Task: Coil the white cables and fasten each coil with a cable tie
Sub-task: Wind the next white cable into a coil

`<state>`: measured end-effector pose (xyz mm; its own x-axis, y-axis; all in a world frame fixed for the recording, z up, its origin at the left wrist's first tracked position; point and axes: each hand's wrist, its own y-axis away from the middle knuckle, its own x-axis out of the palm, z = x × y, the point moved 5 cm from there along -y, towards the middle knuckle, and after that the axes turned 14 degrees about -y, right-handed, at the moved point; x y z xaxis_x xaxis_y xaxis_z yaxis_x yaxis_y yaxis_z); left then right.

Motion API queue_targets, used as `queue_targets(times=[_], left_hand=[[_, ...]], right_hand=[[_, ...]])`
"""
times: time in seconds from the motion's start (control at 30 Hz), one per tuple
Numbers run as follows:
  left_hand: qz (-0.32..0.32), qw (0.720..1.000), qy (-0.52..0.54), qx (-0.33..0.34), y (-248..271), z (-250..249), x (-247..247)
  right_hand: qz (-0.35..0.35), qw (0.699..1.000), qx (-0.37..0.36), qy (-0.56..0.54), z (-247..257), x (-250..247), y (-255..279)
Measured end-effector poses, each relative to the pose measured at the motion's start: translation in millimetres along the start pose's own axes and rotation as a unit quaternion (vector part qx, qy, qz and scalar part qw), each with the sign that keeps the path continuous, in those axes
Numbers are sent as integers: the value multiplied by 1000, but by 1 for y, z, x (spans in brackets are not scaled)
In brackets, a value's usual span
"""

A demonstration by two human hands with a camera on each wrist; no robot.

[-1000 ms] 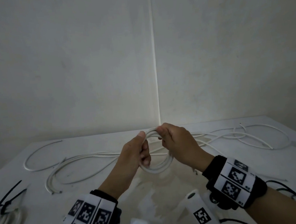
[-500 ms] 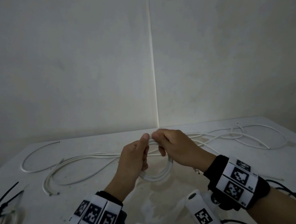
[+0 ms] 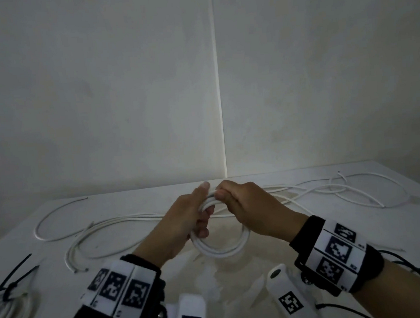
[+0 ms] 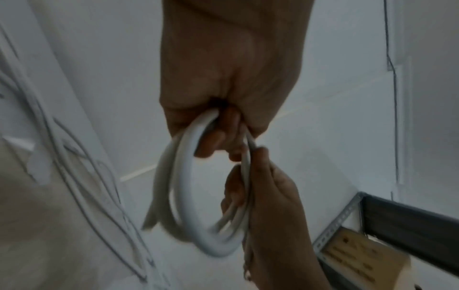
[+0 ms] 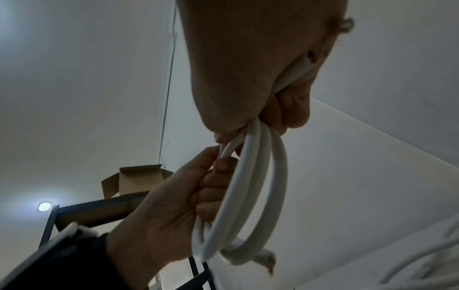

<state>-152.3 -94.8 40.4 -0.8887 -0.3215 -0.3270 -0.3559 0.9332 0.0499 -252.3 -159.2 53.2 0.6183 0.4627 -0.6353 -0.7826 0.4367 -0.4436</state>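
Observation:
A small coil of white cable point(image 3: 220, 252) hangs just above the white table point(image 3: 358, 235), held at its top by both hands. My left hand point(image 3: 200, 218) grips the coil's left side, thumb up on top and fingers curled through the ring. My right hand point(image 3: 227, 196) pinches the top turns beside that thumb. In the left wrist view the coil point(image 4: 182, 176) hangs from my left hand's fingers point(image 4: 218, 141), with my right hand point(image 4: 268, 196) on its far side. The right wrist view shows three turns point(image 5: 250, 196) and a cut cable end low down.
Loose white cables lie on the table to the left point(image 3: 109, 221) and right point(image 3: 342, 189). A tied coil point(image 3: 8, 307) with a black cable tie point(image 3: 15, 274) sits at the left edge. Black wires point(image 3: 410, 265) run at the right. Walls meet in a corner behind.
My right hand has shifted its hold along the top of the coil, closing up against the left thumb. The coil stays between both hands just above the table.

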Motion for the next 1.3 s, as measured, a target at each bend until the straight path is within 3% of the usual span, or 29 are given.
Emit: queue_targets(times=[0.13, 0.3, 0.37, 0.53, 0.63, 0.77, 0.9, 1.1, 1.3], left_hand=[[-99, 995, -5, 14, 2, 3, 1], [-150, 988, 13, 37, 4, 6, -6], [-151, 987, 19, 43, 4, 6, -5], [-158, 986, 28, 49, 3, 5, -5], [-171, 984, 31, 49, 4, 6, -7], [-173, 983, 41, 46, 4, 7, -5], [-178, 982, 24, 65, 4, 5, -6], [-174, 982, -1, 74, 4, 4, -10], [-168, 984, 18, 59, 6, 8, -5]], right_hand=[[-32, 996, -14, -88, -2, -2, 3], [-118, 990, -76, 23, -6, -17, 7], [-161, 986, -49, 11, -9, -24, 7], [-177, 979, 20, -96, -11, -17, 8], [-132, 969, 65, -198, -7, -9, 12], [-67, 976, 90, -188, -9, -3, 11], [-31, 951, 114, -286, -11, 1, 10], [65, 921, 172, -345, -7, -3, 16], [63, 913, 162, -368, -10, -5, 17]])
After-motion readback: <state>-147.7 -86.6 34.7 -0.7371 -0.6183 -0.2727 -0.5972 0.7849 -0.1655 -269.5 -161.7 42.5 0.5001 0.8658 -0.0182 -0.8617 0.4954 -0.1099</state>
